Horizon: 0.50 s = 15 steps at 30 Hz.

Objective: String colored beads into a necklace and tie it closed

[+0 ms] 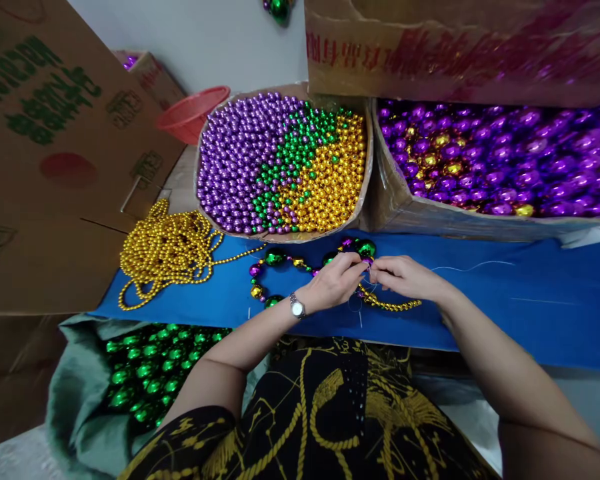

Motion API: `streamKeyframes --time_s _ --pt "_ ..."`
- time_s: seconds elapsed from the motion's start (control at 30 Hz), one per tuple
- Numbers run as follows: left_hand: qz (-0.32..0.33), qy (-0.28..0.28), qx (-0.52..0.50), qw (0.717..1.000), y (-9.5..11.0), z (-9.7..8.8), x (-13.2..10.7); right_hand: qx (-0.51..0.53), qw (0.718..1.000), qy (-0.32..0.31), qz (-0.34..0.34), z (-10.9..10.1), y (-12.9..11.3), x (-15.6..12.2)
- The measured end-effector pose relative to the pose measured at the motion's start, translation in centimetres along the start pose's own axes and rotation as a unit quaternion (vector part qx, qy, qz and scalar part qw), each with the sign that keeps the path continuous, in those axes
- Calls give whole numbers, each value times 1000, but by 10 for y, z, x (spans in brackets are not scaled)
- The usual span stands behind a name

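Over the blue cloth, my left hand (333, 280) and my right hand (403, 275) meet with fingertips pinched close together. Between them is the clear thread of a bead string (256, 271) of purple, green and gold beads, which curves out to the left on the cloth. A large green bead (366, 249) lies just beyond the fingertips. Below my right hand runs a short strand of small gold beads (397, 305). Thin thread (485, 265) trails off to the right. The exact spot each hand pinches is partly hidden by the fingers.
A box of small purple, green and gold beads (285, 160) stands behind my hands. Right of it is a carton of large purple beads (505, 157). Gold bead chains (167, 250) lie heaped at left, near a red basket (193, 113). A sack (75, 393) holds green beads.
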<state>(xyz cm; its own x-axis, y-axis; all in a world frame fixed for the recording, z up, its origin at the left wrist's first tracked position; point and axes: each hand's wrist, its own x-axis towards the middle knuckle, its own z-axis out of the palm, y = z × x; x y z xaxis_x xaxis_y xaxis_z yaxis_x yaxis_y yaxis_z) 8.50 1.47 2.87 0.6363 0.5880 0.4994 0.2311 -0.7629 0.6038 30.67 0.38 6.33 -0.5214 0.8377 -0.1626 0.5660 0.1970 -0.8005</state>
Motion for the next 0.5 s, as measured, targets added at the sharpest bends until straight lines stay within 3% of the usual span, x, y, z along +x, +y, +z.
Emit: streamKeyframes --time_s 0.13,0.27,0.33,0.4,0.5 --pt "-33 -17 -30 999 1 -1 5 55 998 -28 19 -3 -6 0" --pt "-58 8 -47 997 5 -3 11 28 1000 -12 6 -7 -11 -1" --pt "-98 13 -107 989 6 -9 12 2 1000 3 -13 -13 -10 -5" --pt "-170 16 -213 962 6 -18 8 -15 999 32 -26 -18 -2 -13" --pt "-276 59 -418 863 4 -28 0 78 991 106 32 -14 16 -26"
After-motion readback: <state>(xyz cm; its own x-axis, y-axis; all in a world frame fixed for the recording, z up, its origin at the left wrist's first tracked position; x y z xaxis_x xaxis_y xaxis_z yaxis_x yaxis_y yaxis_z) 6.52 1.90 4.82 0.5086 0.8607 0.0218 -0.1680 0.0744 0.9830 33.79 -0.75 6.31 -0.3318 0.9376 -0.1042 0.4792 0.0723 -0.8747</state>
